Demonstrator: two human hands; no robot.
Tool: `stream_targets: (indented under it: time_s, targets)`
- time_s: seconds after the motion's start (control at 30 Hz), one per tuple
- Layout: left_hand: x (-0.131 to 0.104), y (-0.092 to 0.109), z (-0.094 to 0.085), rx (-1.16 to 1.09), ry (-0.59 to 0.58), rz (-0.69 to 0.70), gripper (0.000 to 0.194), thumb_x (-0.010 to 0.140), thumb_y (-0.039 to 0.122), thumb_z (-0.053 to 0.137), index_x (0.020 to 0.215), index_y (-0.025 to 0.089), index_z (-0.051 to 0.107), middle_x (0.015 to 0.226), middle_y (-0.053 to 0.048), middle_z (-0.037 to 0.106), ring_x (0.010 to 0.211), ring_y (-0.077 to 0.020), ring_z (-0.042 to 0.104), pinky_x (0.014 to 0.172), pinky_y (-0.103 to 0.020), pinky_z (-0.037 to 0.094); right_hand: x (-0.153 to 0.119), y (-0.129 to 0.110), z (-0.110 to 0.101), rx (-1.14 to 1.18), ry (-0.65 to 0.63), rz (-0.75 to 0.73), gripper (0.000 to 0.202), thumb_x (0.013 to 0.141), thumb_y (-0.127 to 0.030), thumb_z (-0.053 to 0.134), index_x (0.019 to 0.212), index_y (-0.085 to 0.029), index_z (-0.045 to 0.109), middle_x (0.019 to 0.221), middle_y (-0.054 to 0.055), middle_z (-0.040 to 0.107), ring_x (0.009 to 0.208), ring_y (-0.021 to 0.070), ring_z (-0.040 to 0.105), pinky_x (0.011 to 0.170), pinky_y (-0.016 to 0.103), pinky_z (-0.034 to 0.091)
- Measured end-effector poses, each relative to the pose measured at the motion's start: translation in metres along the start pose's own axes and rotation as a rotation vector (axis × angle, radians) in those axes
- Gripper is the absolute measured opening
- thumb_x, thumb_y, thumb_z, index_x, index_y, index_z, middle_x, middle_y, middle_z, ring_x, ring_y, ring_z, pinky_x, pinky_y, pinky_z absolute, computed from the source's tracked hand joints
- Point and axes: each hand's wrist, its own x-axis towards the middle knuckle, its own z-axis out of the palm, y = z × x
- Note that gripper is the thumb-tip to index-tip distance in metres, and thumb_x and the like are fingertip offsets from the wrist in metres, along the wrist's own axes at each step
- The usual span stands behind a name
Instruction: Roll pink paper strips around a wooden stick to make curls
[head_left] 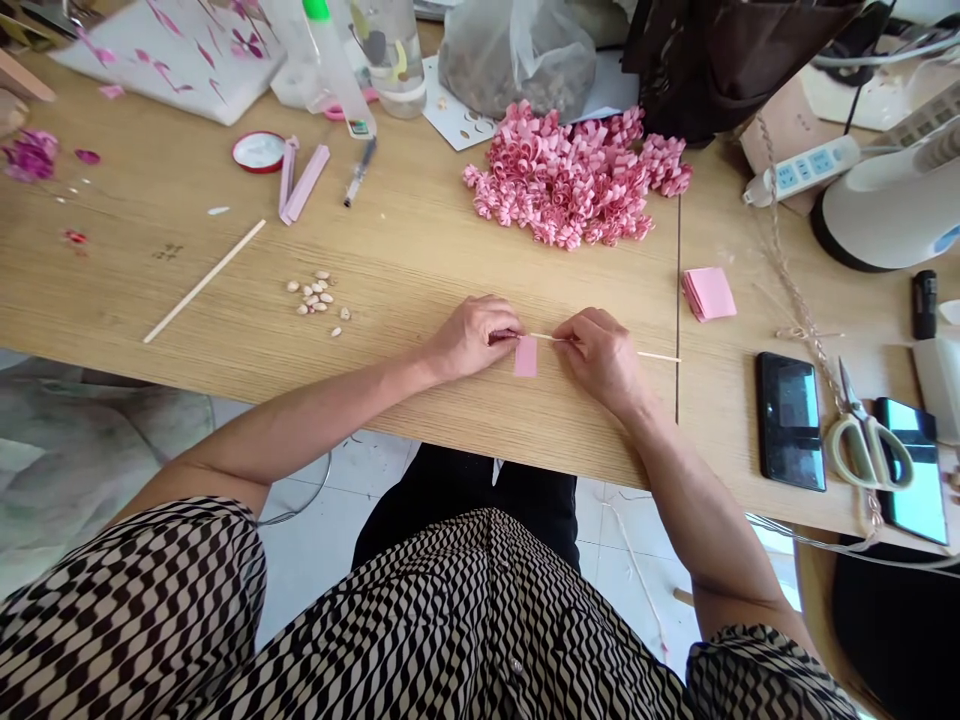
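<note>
My left hand (484, 335) pinches the left end of a thin pale stick (541, 337), right where a small pink paper strip (526, 357) meets it. The strip hangs from the stick toward me, over the wooden table. My right hand (598, 355) has its fingers closed around the stick farther right, and the stick's free end sticks out past that hand. My fingers hide how the paper's upper edge joins the stick. Beyond my hands lies a big heap of curled pink paper pieces (574, 185). A stack of pink paper squares (709, 293) sits to the right.
On the left are a longer wooden stick (204, 282), several small pale shells or nuts (313, 292), a pen (361, 172) and a red-rimmed lid (259, 151). Scissors (862, 435), a dark phone (790, 420), a second phone (930, 490) and a power strip (810, 170) occupy the right side.
</note>
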Motion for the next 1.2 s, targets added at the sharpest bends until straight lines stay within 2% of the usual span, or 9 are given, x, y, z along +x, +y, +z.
stream_targets:
  time_s: [0.1, 0.23, 0.33, 0.53, 0.77, 0.93, 1.2]
  targets:
    - [-0.001, -0.001, -0.002, 0.006, -0.014, -0.004, 0.013, 0.087, 0.027, 0.064, 0.090, 0.016, 0.072, 0.083, -0.005, 0.071, 0.079, -0.0169, 0.065, 0.075, -0.031, 0.051, 0.000, 0.002, -0.003, -0.020, 0.041, 0.016, 0.010, 0.085, -0.015, 0.054, 0.083, -0.020, 0.062, 0.086, 0.006, 0.064, 0.084, 0.0202, 0.057, 0.075, 0.036, 0.046]
    - [-0.004, -0.001, -0.006, -0.003, -0.019, -0.049, 0.018, 0.082, 0.029, 0.069, 0.095, 0.016, 0.071, 0.090, -0.006, 0.071, 0.087, -0.0189, 0.065, 0.080, -0.033, 0.052, 0.001, 0.000, -0.001, -0.014, 0.038, 0.023, 0.009, 0.086, -0.017, 0.054, 0.084, -0.020, 0.063, 0.088, 0.006, 0.064, 0.084, 0.0200, 0.057, 0.075, 0.036, 0.046]
    - [-0.006, -0.001, -0.008, -0.008, -0.022, -0.066, 0.018, 0.083, 0.031, 0.069, 0.093, 0.016, 0.071, 0.091, -0.006, 0.070, 0.088, -0.0186, 0.064, 0.080, -0.033, 0.052, 0.001, -0.002, 0.002, -0.003, 0.022, 0.028, 0.010, 0.087, -0.018, 0.053, 0.085, -0.020, 0.063, 0.088, 0.006, 0.064, 0.085, 0.0198, 0.057, 0.076, 0.036, 0.046]
    - [-0.004, -0.003, -0.006, 0.045, -0.055, -0.014, 0.021, 0.090, 0.033, 0.061, 0.084, 0.016, 0.072, 0.084, -0.005, 0.068, 0.082, -0.0173, 0.061, 0.076, -0.032, 0.048, 0.001, -0.006, 0.005, 0.000, 0.018, 0.014, 0.013, 0.089, -0.018, 0.050, 0.087, -0.019, 0.063, 0.088, 0.006, 0.064, 0.086, 0.0192, 0.057, 0.079, 0.035, 0.047]
    - [-0.006, 0.000, -0.007, 0.134, -0.055, -0.064, 0.018, 0.090, 0.033, 0.062, 0.090, 0.018, 0.072, 0.092, -0.005, 0.069, 0.092, -0.0205, 0.061, 0.083, -0.036, 0.044, 0.002, -0.010, 0.008, 0.014, 0.014, 0.021, 0.017, 0.090, -0.018, 0.048, 0.091, -0.019, 0.064, 0.090, 0.007, 0.064, 0.087, 0.0194, 0.058, 0.080, 0.035, 0.048]
    - [-0.007, 0.002, -0.008, 0.113, -0.016, -0.096, 0.018, 0.085, 0.036, 0.068, 0.089, 0.019, 0.072, 0.091, -0.004, 0.069, 0.091, -0.0204, 0.062, 0.081, -0.035, 0.043, 0.002, -0.010, 0.008, 0.007, 0.030, 0.040, 0.021, 0.091, -0.017, 0.045, 0.098, -0.019, 0.065, 0.095, 0.008, 0.064, 0.086, 0.0187, 0.059, 0.080, 0.035, 0.049]
    - [-0.005, -0.001, 0.000, 0.042, -0.013, -0.080, 0.018, 0.091, 0.030, 0.061, 0.082, 0.019, 0.072, 0.084, -0.003, 0.069, 0.084, -0.0174, 0.062, 0.078, -0.032, 0.045, 0.003, -0.010, 0.011, 0.004, 0.002, 0.032, 0.021, 0.091, -0.017, 0.045, 0.098, -0.019, 0.065, 0.095, 0.008, 0.064, 0.090, 0.0198, 0.059, 0.083, 0.036, 0.048]
